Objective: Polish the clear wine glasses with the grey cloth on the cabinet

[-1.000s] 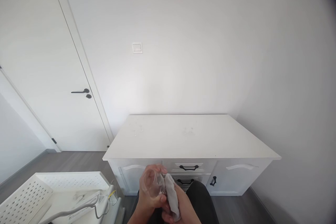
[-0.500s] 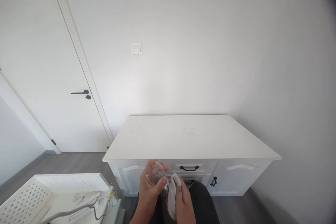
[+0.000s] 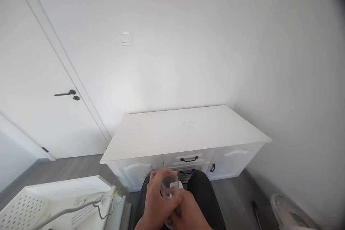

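Note:
My left hand (image 3: pixel 156 201) is wrapped around a small clear drinking glass (image 3: pixel 169 186), held above my lap with its mouth tilted to the right. My right hand (image 3: pixel 190 212) is closed on a light grey cloth (image 3: pixel 176 186), part of which is pushed into the glass. Both hands touch each other at the bottom middle of the view. My dark trousers (image 3: pixel 202 190) show just behind them.
A low white cabinet (image 3: pixel 185 133) with black drawer handles stands in front of me against the wall. A white perforated tray (image 3: pixel 54 197) with cables sits at the lower left. A closed white door (image 3: pixel 40 90) is at left, a white fan base (image 3: pixel 291 212) at lower right.
The view has swung to the right and down. The cloth, earlier hanging beside the glass, is now pushed into the glass's mouth, and the glass has turned more to the right.

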Demonstrator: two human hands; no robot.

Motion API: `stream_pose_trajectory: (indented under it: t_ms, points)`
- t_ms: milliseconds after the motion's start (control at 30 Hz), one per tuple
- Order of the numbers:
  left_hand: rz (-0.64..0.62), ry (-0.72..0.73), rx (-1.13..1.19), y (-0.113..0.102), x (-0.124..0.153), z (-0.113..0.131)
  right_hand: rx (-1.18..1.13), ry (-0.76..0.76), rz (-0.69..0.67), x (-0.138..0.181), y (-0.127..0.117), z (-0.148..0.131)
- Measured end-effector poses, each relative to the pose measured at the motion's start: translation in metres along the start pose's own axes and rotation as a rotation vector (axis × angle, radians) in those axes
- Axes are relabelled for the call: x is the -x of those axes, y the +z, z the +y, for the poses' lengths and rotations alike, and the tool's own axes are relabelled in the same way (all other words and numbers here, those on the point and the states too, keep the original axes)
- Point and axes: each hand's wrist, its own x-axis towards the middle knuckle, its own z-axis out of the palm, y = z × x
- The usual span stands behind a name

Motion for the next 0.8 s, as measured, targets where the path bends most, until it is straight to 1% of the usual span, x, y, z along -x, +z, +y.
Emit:
stream_pose_trajectory:
  t_ms: [67, 133, 200, 267, 300, 367, 433, 500, 567, 633, 700, 733, 800]
  points:
    - [-0.053, 0.098, -0.109, 0.007, 0.0, 0.001, -0.144, 0.024, 0.03, -0.002, 0.004, 0.005]
    - [-0.127, 0.133, -0.155, 0.014, 0.0, 0.001, -0.171, 0.031, 0.124, -0.005, 0.006, 0.019]
    - [-0.165, 0.109, -0.144, 0.017, 0.0, 0.001, -0.062, 0.011, 0.225, -0.011, 0.001, 0.039]
    - [-0.136, 0.087, -0.094, 0.018, 0.0, -0.007, 0.1, 0.004, 0.32, -0.022, -0.013, 0.06]
    - [-0.111, 0.077, -0.065, 0.019, 0.002, -0.015, 0.179, 0.021, 0.371, -0.031, -0.024, 0.071]
    - [-0.087, 0.03, -0.035, 0.021, 0.006, -0.043, 0.311, 0.1, 0.465, -0.054, -0.05, 0.09]
    - [-0.143, -0.091, -0.095, 0.028, 0.018, -0.086, 0.385, 0.201, 0.54, -0.084, -0.08, 0.108]
    - [-0.23, -0.195, -0.254, 0.037, 0.037, -0.136, 0.42, 0.246, 0.575, -0.115, -0.108, 0.126]
    - [-0.296, -0.274, -0.439, 0.046, 0.063, -0.183, 0.458, 0.284, 0.591, -0.144, -0.131, 0.143]
    - [-0.372, -0.345, -0.581, 0.052, 0.089, -0.22, 0.494, 0.323, 0.6, -0.167, -0.148, 0.16]
    - [-0.411, -0.342, -0.672, 0.057, 0.107, -0.244, 0.533, 0.366, 0.606, -0.184, -0.161, 0.173]
    - [-0.423, -0.341, -0.698, 0.059, 0.113, -0.251, 0.553, 0.386, 0.608, -0.191, -0.166, 0.178]
    - [-0.436, -0.338, -0.738, 0.062, 0.117, -0.257, 0.587, 0.417, 0.605, -0.203, -0.174, 0.186]
